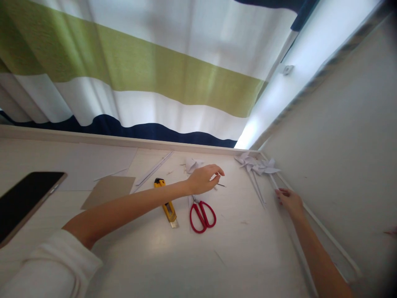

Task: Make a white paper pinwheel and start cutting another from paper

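On the right, my right hand (290, 201) pinches the thin paper stick of a white paper pinwheel (269, 166) beside the table's raised edge. Another white pinwheel (247, 160) lies against it at the back corner, its sticks pointing toward me. My left hand (204, 179) hovers over the middle of the table, fingers curved, with a gap between thumb and forefinger and nothing visible in it. Just behind that hand is a folded white paper piece (192, 165). Red-handled scissors (203, 216) lie below it, their blades partly hidden. A thin dark rod (221, 185) shows near my left fingertips.
Left of the scissors lies a yellow box cutter (169, 209), blade out, partly under my forearm. White paper sheets (93, 159), a brown card (108, 191), rolled paper strips (154, 169) and a black phone (27, 203) are farther left. A striped curtain (149, 62) hangs behind; a wall stands right.
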`<act>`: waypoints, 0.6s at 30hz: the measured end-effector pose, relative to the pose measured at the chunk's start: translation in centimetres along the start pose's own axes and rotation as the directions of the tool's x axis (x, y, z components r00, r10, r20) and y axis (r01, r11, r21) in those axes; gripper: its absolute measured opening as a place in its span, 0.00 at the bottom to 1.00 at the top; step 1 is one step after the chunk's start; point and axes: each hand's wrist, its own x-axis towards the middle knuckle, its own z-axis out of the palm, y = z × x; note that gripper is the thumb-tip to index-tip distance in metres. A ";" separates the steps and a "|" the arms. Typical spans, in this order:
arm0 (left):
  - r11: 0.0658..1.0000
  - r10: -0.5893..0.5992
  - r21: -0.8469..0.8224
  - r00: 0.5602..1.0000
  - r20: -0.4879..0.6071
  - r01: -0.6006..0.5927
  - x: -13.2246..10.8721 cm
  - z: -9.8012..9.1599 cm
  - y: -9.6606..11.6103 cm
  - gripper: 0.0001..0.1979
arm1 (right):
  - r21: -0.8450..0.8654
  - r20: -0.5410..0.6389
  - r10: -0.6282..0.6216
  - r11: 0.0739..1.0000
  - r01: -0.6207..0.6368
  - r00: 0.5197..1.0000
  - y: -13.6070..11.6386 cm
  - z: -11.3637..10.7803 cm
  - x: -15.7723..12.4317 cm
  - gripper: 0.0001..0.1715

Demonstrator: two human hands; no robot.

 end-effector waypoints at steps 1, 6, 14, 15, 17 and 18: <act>1.000 -0.003 0.005 1.000 0.000 0.003 -0.1 -0.1 -0.2 0.10 | -0.061 0.000 -0.019 0.998 0.019 1.000 0.0 0.0 0.2 0.17; 1.000 -0.015 0.024 1.000 -0.001 0.015 -0.4 -0.4 -0.7 0.10 | -0.310 0.019 -0.114 0.944 0.114 0.993 -1.1 0.7 0.8 0.16; 0.999 -0.029 0.045 0.999 -0.025 0.030 -1.2 -1.1 -1.2 0.10 | -0.500 0.027 -0.194 0.847 0.181 0.981 -4.1 3.2 1.7 0.16; 0.998 -0.032 0.047 0.999 -0.029 0.033 -1.4 -1.3 -1.2 0.10 | -0.512 0.020 -0.209 0.838 0.189 0.978 -4.5 3.4 1.8 0.16; 0.998 -0.034 0.051 0.999 -0.037 0.036 -2.0 -1.8 -1.3 0.10 | -0.537 -0.010 -0.237 0.821 0.195 0.971 -5.5 3.8 1.8 0.16; 0.998 -0.033 0.052 0.999 -0.038 0.035 -2.3 -2.1 -1.2 0.10 | -0.549 -0.031 -0.250 0.813 0.193 0.968 -6.0 3.9 1.7 0.17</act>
